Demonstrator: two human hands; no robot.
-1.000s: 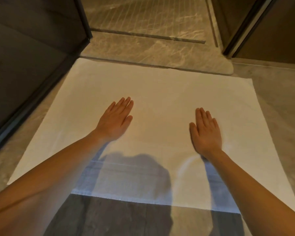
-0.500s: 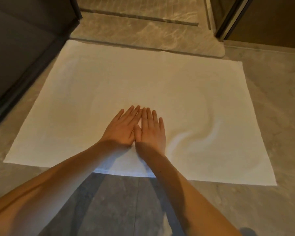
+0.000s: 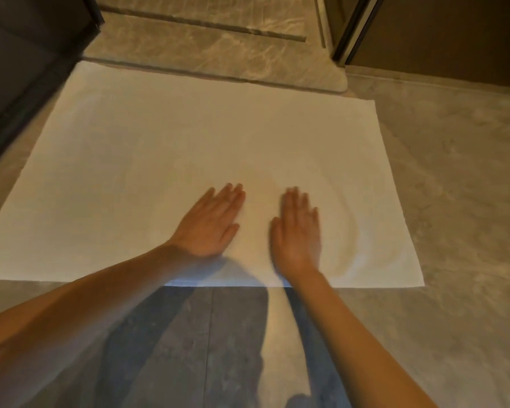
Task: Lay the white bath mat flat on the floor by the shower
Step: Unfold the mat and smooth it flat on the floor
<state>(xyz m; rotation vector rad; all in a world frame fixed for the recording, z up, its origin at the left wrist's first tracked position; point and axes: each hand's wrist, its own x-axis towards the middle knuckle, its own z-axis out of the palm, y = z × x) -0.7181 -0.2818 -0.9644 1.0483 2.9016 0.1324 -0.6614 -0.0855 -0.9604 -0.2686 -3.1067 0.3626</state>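
Mat: your white mat (image 3: 171,160) lies spread flat on the floor (image 3: 454,219), filling the middle of the view, its far edge along the shower sill (image 3: 218,63) at 12 o'clock.
Ripples: soft curved creases (image 3: 354,237) show at 3 o'clock of your right hand; the rest of the mat looks smooth.
Left hand: your left hand (image 3: 209,225) is open, palm down, fingers together, pressed on the mat near its near edge.
Right hand: your right hand (image 3: 296,231) is also flat and open, palm down, holding nothing; it is blurred. It sits just beside the left, at its 3 o'clock, with a strip of mat between them.
Surroundings: a dark panel (image 3: 21,75) runs along the mat's left side at 10 o'clock; a dark door frame (image 3: 351,28) stands at 1 o'clock.
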